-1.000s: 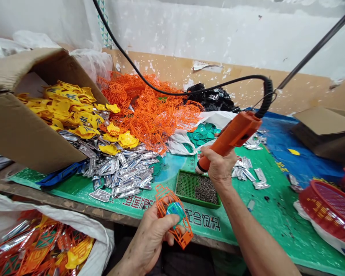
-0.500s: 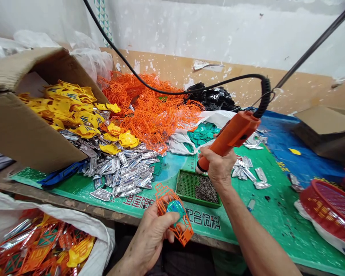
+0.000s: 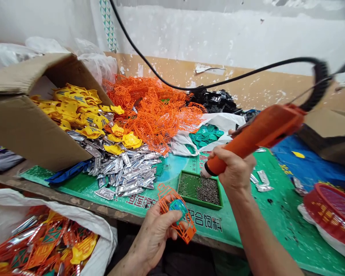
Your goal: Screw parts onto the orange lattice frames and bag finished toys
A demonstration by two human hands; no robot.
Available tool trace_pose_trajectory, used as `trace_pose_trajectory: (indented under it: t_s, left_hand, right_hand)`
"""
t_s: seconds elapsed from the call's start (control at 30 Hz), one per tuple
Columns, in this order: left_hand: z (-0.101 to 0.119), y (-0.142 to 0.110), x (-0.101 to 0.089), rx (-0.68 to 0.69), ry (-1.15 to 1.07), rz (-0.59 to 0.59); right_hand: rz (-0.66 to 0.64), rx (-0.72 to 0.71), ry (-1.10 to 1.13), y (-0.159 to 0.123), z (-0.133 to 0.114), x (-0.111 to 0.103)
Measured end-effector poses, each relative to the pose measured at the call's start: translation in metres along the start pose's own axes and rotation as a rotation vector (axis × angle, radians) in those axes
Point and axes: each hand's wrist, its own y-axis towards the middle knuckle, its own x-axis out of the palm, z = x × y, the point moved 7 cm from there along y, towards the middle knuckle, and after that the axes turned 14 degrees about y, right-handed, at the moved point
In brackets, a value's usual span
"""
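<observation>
My left hand grips an orange plastic frame at the table's front edge, its thumb on a teal plastic piece lying in the frame. My right hand is wrapped round an orange electric screwdriver, which is tilted with its tip end down to the left. That tip end is by the back edge of a green tray, and I cannot tell whether it touches. Small dark screws fill the tray's right half; its left half is a grid of holes with a few screws.
Silvery metal-look pieces, an orange frame pile and teal pieces lie behind. A cardboard box spills yellow parts at left. A white sack stands front left, a red basket right. The screwdriver's black cable hangs across.
My right hand has moved slightly right, and the screwdriver has tilted flatter, its cable end swinging right and toward me. My left hand keeps hold of the orange frame. The view has shifted slightly.
</observation>
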Motion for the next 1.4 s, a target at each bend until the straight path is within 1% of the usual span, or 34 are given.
trace_pose_trajectory:
  t_s: [0.13,0.2,0.3,0.37,0.53,0.77,0.97,1.27,1.4]
  left_hand:
    - [0.001,0.000,0.002,-0.001,-0.017,-0.001]
    - [0.000,0.000,0.002,-0.010,-0.028,0.010]
    - [-0.001,0.000,0.004,-0.008,-0.052,-0.010]
    - [-0.002,0.000,0.006,-0.005,-0.068,-0.031]
    - [-0.002,0.000,0.006,-0.014,-0.103,-0.042]
    - [-0.003,0.001,0.004,-0.039,-0.109,-0.024]
    - [-0.003,0.001,0.005,-0.036,-0.114,-0.020]
    - [-0.004,-0.002,0.004,-0.020,-0.041,0.020]
    - [-0.002,-0.002,0.004,-0.002,-0.010,0.021]
  right_hand:
    - [-0.090,0.093,0.132,-0.029,-0.027,0.016]
    - [-0.140,0.139,0.179,-0.044,-0.037,0.023]
    - [-0.184,0.203,0.255,-0.063,-0.042,0.031]
    - [-0.193,0.218,0.273,-0.070,-0.041,0.033]
    - [-0.206,0.227,0.274,-0.075,-0.036,0.037]
    - [-0.224,0.230,0.293,-0.078,-0.030,0.036]
    - [-0.212,0.244,0.293,-0.081,-0.025,0.036]
    - [-0.214,0.244,0.197,-0.087,-0.028,0.035]
    - [-0.260,0.242,0.138,-0.092,-0.025,0.038]
